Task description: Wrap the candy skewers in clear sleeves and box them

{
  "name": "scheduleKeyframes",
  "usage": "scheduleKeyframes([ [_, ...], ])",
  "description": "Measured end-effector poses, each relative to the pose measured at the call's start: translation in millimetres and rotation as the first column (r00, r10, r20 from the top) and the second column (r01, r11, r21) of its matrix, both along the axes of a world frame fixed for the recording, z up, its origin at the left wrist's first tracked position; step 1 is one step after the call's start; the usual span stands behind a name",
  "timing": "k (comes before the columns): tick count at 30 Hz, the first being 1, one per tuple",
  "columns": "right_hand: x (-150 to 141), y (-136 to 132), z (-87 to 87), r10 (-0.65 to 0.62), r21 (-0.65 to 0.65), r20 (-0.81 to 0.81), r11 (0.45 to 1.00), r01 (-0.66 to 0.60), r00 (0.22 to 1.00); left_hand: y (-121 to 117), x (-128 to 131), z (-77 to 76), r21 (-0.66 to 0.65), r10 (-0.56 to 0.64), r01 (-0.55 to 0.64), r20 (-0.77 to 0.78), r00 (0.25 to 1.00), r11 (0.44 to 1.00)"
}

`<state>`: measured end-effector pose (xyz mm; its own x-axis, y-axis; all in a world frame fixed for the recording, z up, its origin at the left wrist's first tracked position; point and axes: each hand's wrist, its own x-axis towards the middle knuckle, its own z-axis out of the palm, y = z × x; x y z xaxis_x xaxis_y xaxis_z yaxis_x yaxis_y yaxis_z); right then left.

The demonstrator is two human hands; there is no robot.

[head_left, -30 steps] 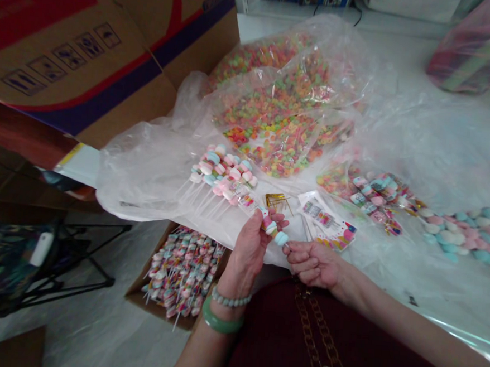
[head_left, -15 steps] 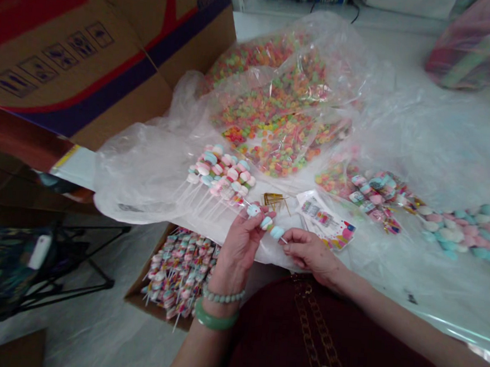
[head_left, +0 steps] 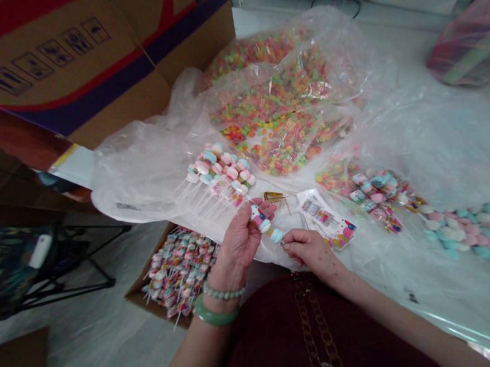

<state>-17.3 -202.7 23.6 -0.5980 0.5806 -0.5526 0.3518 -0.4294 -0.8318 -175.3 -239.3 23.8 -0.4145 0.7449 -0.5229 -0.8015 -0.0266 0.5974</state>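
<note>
A marshmallow skewer [head_left: 276, 236] lies between my two hands, slanting down to the right, with blue and white pieces showing. My left hand [head_left: 244, 231] is closed around its upper end, where a piece of colourful printed wrapping shows by the thumb. My right hand [head_left: 307, 249] pinches the white stick at the lower end. Just beyond my left hand, several finished-looking marshmallow skewers [head_left: 221, 168] lie in a row, sticks towards me. Gold twist ties [head_left: 273, 197] and a stack of printed bags [head_left: 326, 218] rest on the table near my fingers.
Big clear bags of colourful ring candy [head_left: 275, 104] cover the table's back. On the right are wrapped skewers [head_left: 376, 190] and loose marshmallows [head_left: 462, 229]. A large cardboard box [head_left: 99, 45] stands left. Below the edge, an open carton [head_left: 136, 293] holds many skewers beside a folding chair [head_left: 8, 267].
The fingers of my left hand have spread a little, and colourful printed wrapping now shows at the skewer's upper end. My right hand stays on the stick, almost unmoved.
</note>
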Motion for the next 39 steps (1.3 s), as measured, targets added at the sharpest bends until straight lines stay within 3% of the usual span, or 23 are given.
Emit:
scheduleKeyframes([
  [3,1,4,-2.1,-0.044,-0.051,-0.048,0.998,0.042,0.998,-1,1,-0.5,0.014,-0.060,0.061,-0.053,0.997,0.998],
  [9,7,11,-8.0,-0.199,-0.349,-0.160,0.928,0.133,0.967,-3,-2,-3.4,-0.015,-0.125,0.124,-0.129,0.984,0.992],
  [12,9,13,-10.1,-0.195,-0.335,-0.121,0.931,0.145,0.973,-2,-4,-6.0,-0.039,-0.109,0.105,-0.104,0.989,0.994],
  [16,8,11,-10.0,-0.079,-0.060,0.004,0.995,0.079,0.997,-3,-4,-7.6,-0.026,-0.124,0.121,-0.143,0.982,0.992],
  [18,7,9,-8.9,-0.032,0.117,0.070,0.993,0.023,0.997,-2,-3,-7.8,-0.009,-0.114,0.114,-0.170,0.979,0.993],
  [20,8,6,-7.1,-0.020,0.369,0.120,0.929,-0.026,0.993,-1,-1,-8.5,-0.013,-0.100,0.100,-0.190,0.977,0.995],
  [22,10,3,-4.7,-0.021,0.612,0.162,0.786,-0.084,0.987,0,1,-9.5,-0.042,-0.093,0.086,-0.201,0.975,0.995],
  [23,11,2,-3.3,-0.018,0.683,0.176,0.722,-0.109,0.984,0,2,-10.0,-0.050,-0.088,0.080,-0.200,0.976,0.996],
  [24,11,2,-2.0,-0.014,0.710,0.186,0.693,-0.124,0.982,1,3,-10.4,-0.051,-0.084,0.075,-0.196,0.977,0.996],
  [25,12,2,-0.8,-0.013,0.692,0.193,0.711,-0.126,0.981,1,4,-10.4,-0.046,-0.085,0.077,-0.192,0.978,0.996],
  [26,12,3,0.2,-0.009,0.627,0.193,0.770,-0.116,0.981,1,5,-10.2,-0.040,-0.088,0.082,-0.187,0.978,0.996],
  [28,11,6,0.9,-0.011,0.359,0.136,0.933,-0.039,0.991,1,5,-8.9,-0.027,-0.095,0.091,-0.177,0.980,0.995],
  [29,10,7,0.6,-0.023,0.175,0.081,0.985,0.008,0.996,1,5,-8.0,-0.026,-0.097,0.094,-0.166,0.981,0.995],
  [30,10,9,-0.2,-0.042,-0.014,0.014,0.999,0.042,0.999,1,5,-7.1,-0.025,-0.098,0.096,-0.153,0.983,0.995],
  [32,10,12,-3.3,-0.083,-0.337,-0.113,0.941,0.040,0.990,0,5,-5.1,-0.018,-0.098,0.097,-0.125,0.987,0.995],
  [34,11,13,-7.5,-0.113,-0.553,-0.198,0.833,-0.016,0.974,0,7,-3.2,-0.015,-0.100,0.099,-0.113,0.989,0.995],
  [36,11,12,-11.3,-0.154,-0.677,-0.255,0.733,-0.062,0.955,-2,10,-1.5,-0.020,-0.100,0.099,-0.126,0.987,0.995],
  [39,10,10,-13.8,-0.220,-0.743,-0.298,0.664,-0.081,0.929,-3,16,0.7,-0.028,-0.125,0.123,-0.149,0.981,0.992],
])
